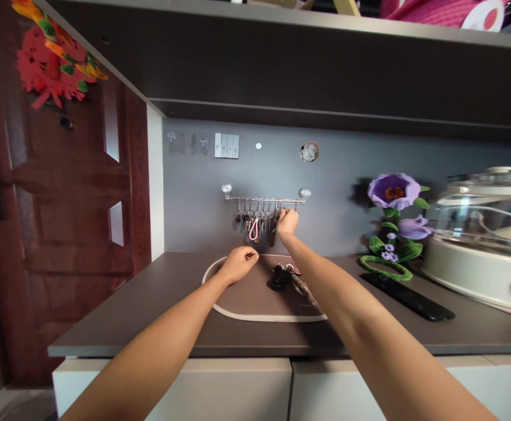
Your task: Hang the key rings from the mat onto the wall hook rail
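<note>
Several hanging keys point(255, 223) sit half-hidden behind right hand point(287, 222).

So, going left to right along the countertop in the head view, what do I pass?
Left hand → key bunch on the mat → flower ornament → black remote → cooker.

Keys point(258, 222) hanging on wall rail; key bunch point(284, 275) lying on mat.
</note>
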`<state>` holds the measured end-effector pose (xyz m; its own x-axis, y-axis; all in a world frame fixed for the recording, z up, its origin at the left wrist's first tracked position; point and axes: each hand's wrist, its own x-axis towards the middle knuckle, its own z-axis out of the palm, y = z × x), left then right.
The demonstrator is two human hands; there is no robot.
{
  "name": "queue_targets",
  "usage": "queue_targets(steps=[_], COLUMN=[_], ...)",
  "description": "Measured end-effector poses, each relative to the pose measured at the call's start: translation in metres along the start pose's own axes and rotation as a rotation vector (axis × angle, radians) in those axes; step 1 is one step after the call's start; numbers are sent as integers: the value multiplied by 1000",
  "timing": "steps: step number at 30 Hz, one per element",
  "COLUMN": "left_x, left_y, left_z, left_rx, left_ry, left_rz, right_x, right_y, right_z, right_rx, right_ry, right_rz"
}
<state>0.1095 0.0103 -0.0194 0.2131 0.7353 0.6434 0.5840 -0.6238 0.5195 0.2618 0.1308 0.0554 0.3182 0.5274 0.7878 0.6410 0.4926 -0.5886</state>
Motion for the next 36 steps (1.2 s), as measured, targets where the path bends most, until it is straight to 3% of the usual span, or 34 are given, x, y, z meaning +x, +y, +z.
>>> queue_targets(steps=[6,15,26,36], left_x=[0,-1,-5,-4], left_y=[-1,-1,-5,-11], left_z=[0,0,1,5], left_rx=[15,-5,6,-147], left_ry=[-4,-27,-117,-184], left_rz=[-8,0,-59,-310], right_x=[-9,-11,-14,-30], right_y=[2,11,24,26], right_z=[3,5,-2,-28], right_rx=[104,359,640,631], right_ry=[15,-129,-307,-454], right_rz=[130,298,324,344])
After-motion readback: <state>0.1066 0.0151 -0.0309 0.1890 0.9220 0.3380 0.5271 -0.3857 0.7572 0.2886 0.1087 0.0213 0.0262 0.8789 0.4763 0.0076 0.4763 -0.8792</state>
